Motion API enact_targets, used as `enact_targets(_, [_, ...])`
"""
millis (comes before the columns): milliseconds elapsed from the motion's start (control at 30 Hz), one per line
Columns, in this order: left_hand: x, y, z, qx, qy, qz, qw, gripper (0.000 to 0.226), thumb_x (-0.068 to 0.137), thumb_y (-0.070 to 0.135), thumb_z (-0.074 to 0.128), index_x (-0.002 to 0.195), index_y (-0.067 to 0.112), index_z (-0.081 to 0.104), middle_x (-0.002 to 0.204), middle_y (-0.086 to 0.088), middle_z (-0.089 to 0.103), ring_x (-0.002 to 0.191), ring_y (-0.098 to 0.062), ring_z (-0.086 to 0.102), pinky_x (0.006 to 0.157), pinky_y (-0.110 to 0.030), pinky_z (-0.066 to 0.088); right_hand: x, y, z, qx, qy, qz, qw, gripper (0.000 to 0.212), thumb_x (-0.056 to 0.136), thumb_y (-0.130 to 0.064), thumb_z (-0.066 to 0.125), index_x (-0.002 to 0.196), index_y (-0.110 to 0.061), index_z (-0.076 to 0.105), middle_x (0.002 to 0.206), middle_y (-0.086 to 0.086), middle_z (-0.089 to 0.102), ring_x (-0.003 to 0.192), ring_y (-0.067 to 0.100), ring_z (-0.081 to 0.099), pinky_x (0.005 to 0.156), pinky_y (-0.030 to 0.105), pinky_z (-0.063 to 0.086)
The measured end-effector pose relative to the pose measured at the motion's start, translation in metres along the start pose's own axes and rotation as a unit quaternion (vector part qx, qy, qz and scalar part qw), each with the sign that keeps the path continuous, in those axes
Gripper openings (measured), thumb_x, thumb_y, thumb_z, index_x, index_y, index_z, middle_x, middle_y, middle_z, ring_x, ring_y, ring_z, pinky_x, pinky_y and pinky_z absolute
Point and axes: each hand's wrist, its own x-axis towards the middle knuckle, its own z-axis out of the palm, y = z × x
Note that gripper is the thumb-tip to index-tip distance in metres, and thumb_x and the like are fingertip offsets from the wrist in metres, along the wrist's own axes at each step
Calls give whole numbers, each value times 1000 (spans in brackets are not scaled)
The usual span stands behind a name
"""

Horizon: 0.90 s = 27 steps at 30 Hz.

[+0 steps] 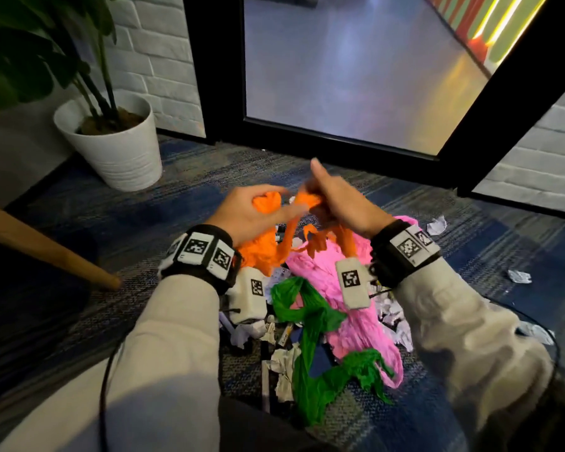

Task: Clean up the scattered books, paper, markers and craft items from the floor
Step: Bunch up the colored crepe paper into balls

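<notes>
Head view, and it's gathering time: both hands are up at twelve o'clock over the pile, bundling the orange crepe paper (pixel 265 252). The left hand (pixel 252 213) has its fingers curled round a wad of it. The right hand (pixel 343 203) clamps the other end, thumb sticking up, though its fingers blur. Loose orange tails hang down to the carpet (pixel 193 177). I'd call this the craft-item step, barely begun. Pink crepe paper (pixel 327 272) sprawls at centre, green crepe paper (pixel 310 324) at six o'clock, crumpled paper scraps (pixel 286 370) and what look like markers (pixel 286 336) beneath. Next move likely calls for balling the orange tight before the tails snag, then setting it aside.
</notes>
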Motion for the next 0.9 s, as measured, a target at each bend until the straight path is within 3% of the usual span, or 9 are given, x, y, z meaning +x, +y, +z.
enact_targets(100, [-2, 14, 3, -55, -27, 5, 998, 20, 80, 32, 81, 74, 16, 69, 59, 8, 65, 53, -3, 56, 56, -19, 45, 6, -24, 1, 92, 115, -94, 985, 52, 103, -47, 37, 77, -7, 58, 63, 11, 49, 52, 23, 36, 47, 26, 27])
enact_targets(267, [1, 29, -11, -297, 92, -40, 950, 7, 85, 16, 74, 88, 17, 68, 68, 3, 71, 60, -9, 66, 64, -24, 54, 17, -22, 9, 133, 231, -133, 955, 38, 102, -38, 47, 78, -12, 58, 60, 2, 42, 52, 14, 40, 45, 23, 35])
enact_targets(333, [0, 31, -19, -423, 101, -46, 899, 36, 75, 21, 76, 107, 7, 67, 85, -7, 69, 75, -19, 68, 72, -28, 54, 14, -14, 18, 115, 165, -78, 976, 48, 100, -55, 41, 71, -18, 53, 55, -2, 38, 45, 12, 35, 43, 21, 31])
enact_targets(400, [-6, 33, -26, -491, 69, -30, 868, 48, 79, 28, 65, 120, 3, 66, 88, -13, 63, 79, -25, 63, 75, -33, 53, 3, -1, 30, 56, 12, -9, 998, 70, 92, -72, 30, 70, -9, 53, 51, 0, 37, 43, 14, 32, 42, 19, 29])
enact_targets(467, [-10, 33, -34, -517, 72, -37, 852, 34, 90, 29, 54, 108, 6, 71, 78, -9, 62, 69, -21, 61, 68, -31, 53, -9, 17, 41, 18, -127, 31, 991, 82, 94, -70, 23, 79, 4, 55, 51, 8, 34, 41, 16, 34, 44, 21, 38])
enact_targets(567, [-5, 21, -54, -548, 191, -54, 813, 33, 72, 43, 80, 77, 17, 59, 66, -4, 60, 59, -21, 57, 61, -31, 49, -24, 52, 52, -17, -229, 48, 972, 52, 100, -49, 39, 75, -8, 58, 47, -3, 39, 40, 10, 36, 63, 29, 44])
enact_targets(633, [-1, 10, -66, -522, 258, -35, 812, 46, 59, 45, 90, 72, 22, 53, 65, -5, 56, 57, -21, 53, 58, -30, 45, -28, 77, 49, -112, -248, 80, 959, 49, 98, -47, 49, 61, -15, 53, 47, -7, 44, 42, 6, 39, 61, 22, 38])
enact_targets(733, [-2, 0, -67, -428, 336, 20, 839, 27, 75, 21, 84, 82, 23, 58, 72, -3, 59, 58, -16, 55, 56, -28, 47, -30, 113, 33, -223, -209, 144, 941, 55, 93, -54, 55, 52, -18, 45, 46, -5, 43, 42, 8, 37, 55, 21, 34])
enact_targets(900, [6, -15, -45, -140, 329, 37, 933, 18, 73, 27, 83, 80, 31, 68, 80, 11, 67, 75, -6, 61, 79, -27, 52, -23, 104, -4, -251, -223, 181, 925, 43, 89, -51, 63, 83, -9, 59, 60, -1, 42, 47, 12, 40, 50, 23, 40])
